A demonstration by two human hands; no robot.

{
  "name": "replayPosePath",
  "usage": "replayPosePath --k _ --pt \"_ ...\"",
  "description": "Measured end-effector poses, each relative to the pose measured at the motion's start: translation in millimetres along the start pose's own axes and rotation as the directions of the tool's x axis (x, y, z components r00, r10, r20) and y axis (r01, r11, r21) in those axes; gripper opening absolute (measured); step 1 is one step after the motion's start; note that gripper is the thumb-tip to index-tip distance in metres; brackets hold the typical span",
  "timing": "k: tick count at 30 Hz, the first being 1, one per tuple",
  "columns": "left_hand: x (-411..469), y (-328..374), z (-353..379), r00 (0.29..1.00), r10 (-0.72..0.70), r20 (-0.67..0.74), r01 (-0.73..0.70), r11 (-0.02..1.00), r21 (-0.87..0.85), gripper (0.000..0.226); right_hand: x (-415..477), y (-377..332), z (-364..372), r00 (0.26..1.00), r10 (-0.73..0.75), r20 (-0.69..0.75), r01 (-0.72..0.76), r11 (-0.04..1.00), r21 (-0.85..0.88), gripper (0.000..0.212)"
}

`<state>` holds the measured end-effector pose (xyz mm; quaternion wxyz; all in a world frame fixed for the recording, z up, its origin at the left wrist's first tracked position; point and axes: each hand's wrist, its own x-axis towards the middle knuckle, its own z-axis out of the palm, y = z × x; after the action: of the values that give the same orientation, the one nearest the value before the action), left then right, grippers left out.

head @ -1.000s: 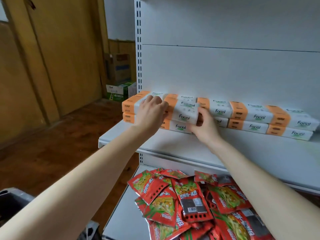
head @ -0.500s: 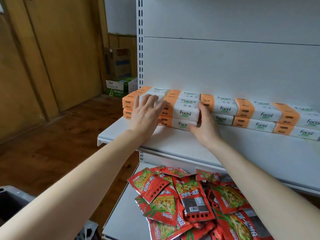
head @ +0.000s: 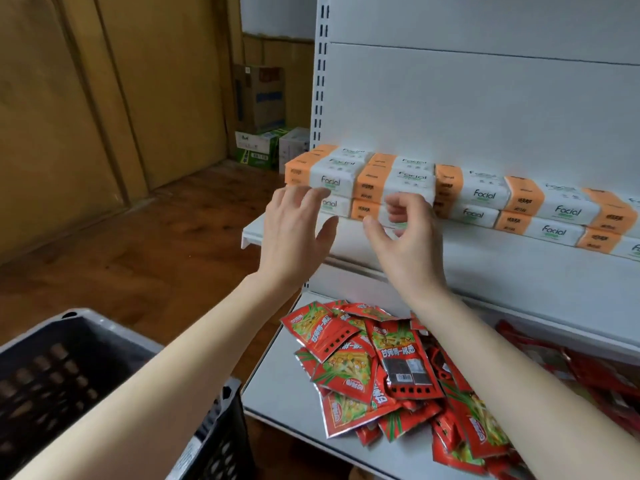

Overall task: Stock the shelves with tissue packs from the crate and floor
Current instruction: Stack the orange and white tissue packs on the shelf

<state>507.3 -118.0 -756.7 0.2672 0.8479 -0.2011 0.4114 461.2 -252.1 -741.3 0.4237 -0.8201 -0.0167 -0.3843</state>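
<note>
Nearest, at 8 o'clock, the dark plastic crate shows only part of its inside, and no pack can be made out there, so the supply looks close to used up; the floor in view shows no loose packs either. At 5 o'clock red snack packets lie heaped on the lower shelf. At the centre the left hand is spread with straight fingers and the right hand is loosely curled with the thumb out; neither holds anything, and whether their fingertips touch the packs cannot be told. Beyond them, the tissue packs sit on the upper shelf, running from the centre out toward 3 o'clock, stacked two high and pushed against the back panel. They are soft white wraps printed "Facial" with an orange end, lined up fairly squarely; much of the stocking looks done. Cardboard boxes stand far off at 11 o'clock.
</note>
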Motion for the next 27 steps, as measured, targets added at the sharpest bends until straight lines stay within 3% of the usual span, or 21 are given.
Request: replayPosePath --k 4,8,10,12,14,16,18,20,21,22,24,27 --pt "-55 -29 -47 0.990 -0.137 -0.022 0.135 0.988 -0.073 0.020 -57 -44 46 0.971 -0.070 0.230 0.033 0.986 0.162 0.018" --pt "-118 -75 -89 0.949 -0.314 0.005 0.314 0.947 -0.069 0.015 -115 -70 99 0.895 -0.105 0.433 0.001 0.972 0.234 0.013" --pt "-152 -101 -106 0.906 -0.421 0.048 0.423 0.905 -0.041 0.012 -142 -75 129 0.821 -0.077 0.565 -0.053 0.976 0.210 0.014" --pt "-184 -129 -115 0.831 -0.545 0.116 0.549 0.836 -0.005 0.014 -164 -78 160 0.696 -0.017 0.718 -0.085 0.991 0.105 0.014" --pt "-215 -155 -116 0.703 -0.680 0.207 0.688 0.725 0.043 0.021 -180 -77 194 0.509 0.093 0.856 -0.085 0.995 -0.057 0.018" --pt "-245 -178 -111 0.501 -0.802 0.325 0.816 0.563 0.131 0.029 -193 -75 224 0.292 0.203 0.935 0.040 0.974 -0.224 0.030" --pt "-278 -199 -97 0.273 -0.860 0.432 0.890 0.396 0.226 0.027 -206 -69 247 0.081 0.262 0.962 0.225 0.935 -0.273 0.033" --pt "-308 -211 -83 0.037 -0.891 0.453 0.959 0.160 0.236 0.016 -219 -62 262 -0.109 0.322 0.940 0.398 0.881 -0.255 0.032" --pt "-320 -214 -77 -0.095 -0.892 0.443 0.981 -0.008 0.194 0.017 -226 -57 267 -0.193 0.355 0.914 0.468 0.853 -0.232 0.027" --pt "-329 -215 -72 -0.210 -0.875 0.437 0.976 -0.163 0.143 0.019 -232 -51 272 -0.255 0.390 0.885 0.530 0.822 -0.210 0.019" --pt "-344 -217 -60 -0.348 -0.832 0.433 0.936 -0.338 0.103 0.024 -241 -43 279 -0.310 0.441 0.842 0.613 0.770 -0.177 0.020" --pt "-354 -217 -44 -0.419 -0.777 0.470 0.900 -0.425 0.101 0.017 -241 -38 286 -0.350 0.462 0.815 0.654 0.743 -0.141 0.026"
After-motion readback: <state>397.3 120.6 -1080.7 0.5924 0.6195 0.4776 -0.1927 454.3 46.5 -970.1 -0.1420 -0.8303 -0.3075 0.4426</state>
